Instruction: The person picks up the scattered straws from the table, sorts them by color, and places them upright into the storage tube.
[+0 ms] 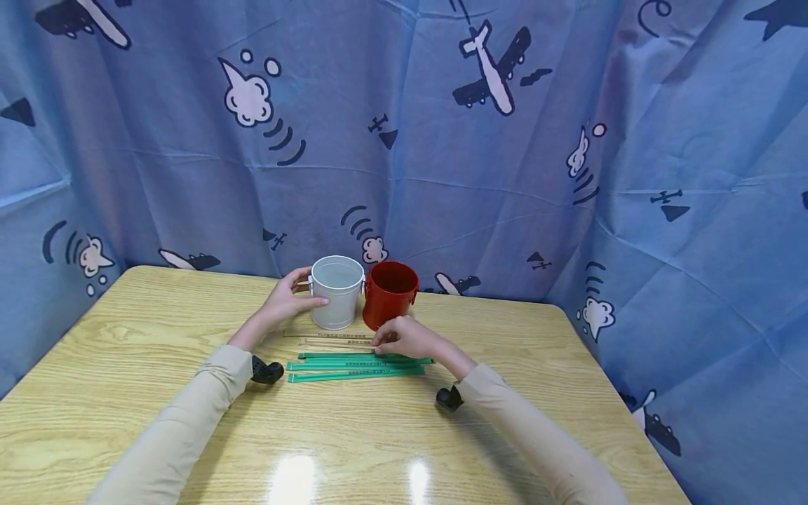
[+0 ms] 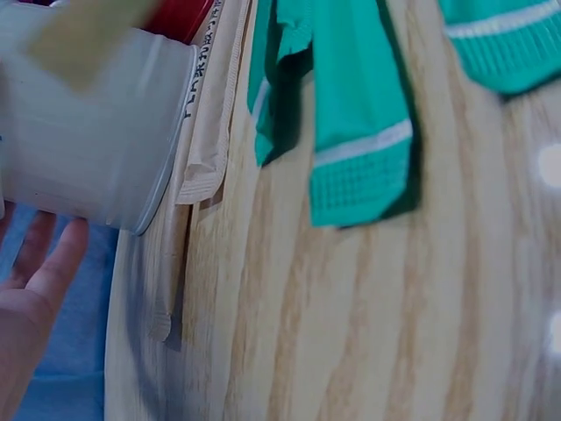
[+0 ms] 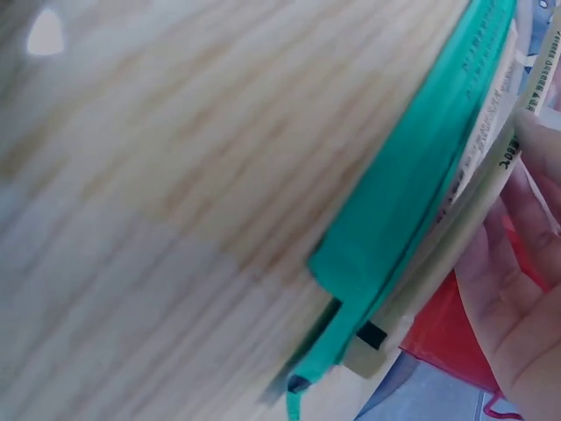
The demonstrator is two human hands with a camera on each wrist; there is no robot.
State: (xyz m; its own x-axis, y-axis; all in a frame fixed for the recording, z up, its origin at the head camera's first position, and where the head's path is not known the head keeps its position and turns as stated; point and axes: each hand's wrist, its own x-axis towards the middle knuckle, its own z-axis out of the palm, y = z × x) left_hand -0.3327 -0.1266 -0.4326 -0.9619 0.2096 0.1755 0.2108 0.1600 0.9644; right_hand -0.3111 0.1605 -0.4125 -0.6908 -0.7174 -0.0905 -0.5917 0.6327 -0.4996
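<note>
Both hands are busy at the far side of the table (image 1: 353,428). From where I stand, the left hand (image 1: 289,299) grips the white bucket (image 1: 336,303) by its left side, thumb across the near wall and fingers reaching round behind. Its neighbour, the red bucket (image 1: 384,310), stands upright just beside it. With thumb and fingers, the right hand (image 1: 410,338) pinches a long beige packet (image 3: 436,267) in front of the red bucket. More beige packets (image 2: 213,140) lie by the buckets' bases, and several green packets (image 1: 360,376) are spread nearer the person. Behind hangs a blue curtain (image 1: 341,168) printed with planes.
</note>
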